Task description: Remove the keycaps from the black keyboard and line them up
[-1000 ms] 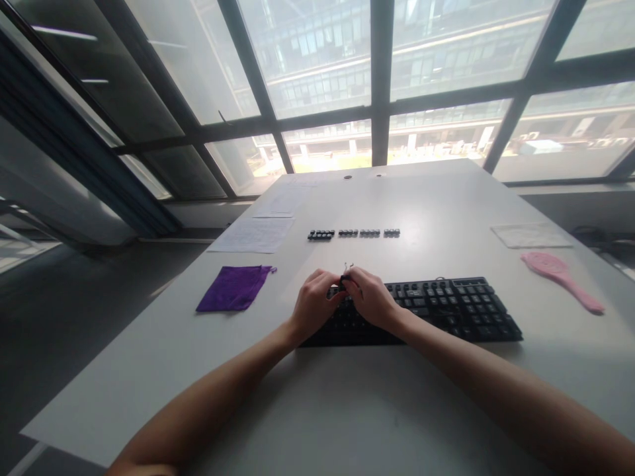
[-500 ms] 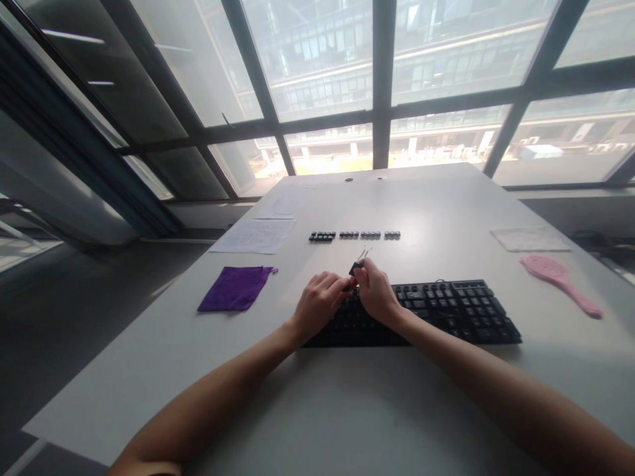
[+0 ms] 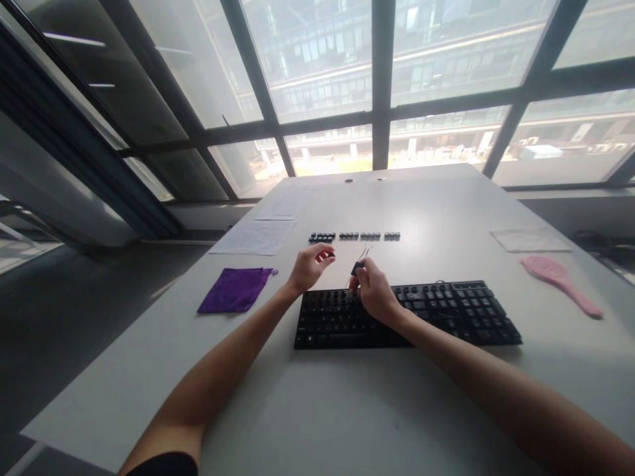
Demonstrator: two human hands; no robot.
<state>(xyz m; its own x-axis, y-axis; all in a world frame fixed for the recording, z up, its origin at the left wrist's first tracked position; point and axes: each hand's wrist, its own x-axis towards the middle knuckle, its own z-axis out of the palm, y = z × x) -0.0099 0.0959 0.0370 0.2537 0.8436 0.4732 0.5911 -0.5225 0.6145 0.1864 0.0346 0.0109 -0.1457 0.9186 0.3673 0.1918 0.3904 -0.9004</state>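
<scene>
Between thumb and fingers, my left hand (image 3: 308,267) pinches a small black keycap (image 3: 331,255), just in front of the keycap rows. My right hand (image 3: 376,289) is closed around a keycap puller (image 3: 357,267) with a black grip and thin wire prongs at both ends, held over the keyboard. Beneath both arms lies the black keyboard (image 3: 421,311); my right hand and forearm hide part of it. Behind the hands, black keycaps (image 3: 322,237) stand in short rows, with further groups (image 3: 370,235) to their right.
To the left lie a purple drawstring pouch (image 3: 235,289) and sheets of paper (image 3: 255,237). On the right are a pink hairbrush (image 3: 560,281) and a flat pale pouch (image 3: 530,239). The white table (image 3: 347,403) reaches toward large windows.
My left hand has moved away from the puller, forward and left, carrying the keycap toward the rows. My right hand stays nearly in place with the puller.
</scene>
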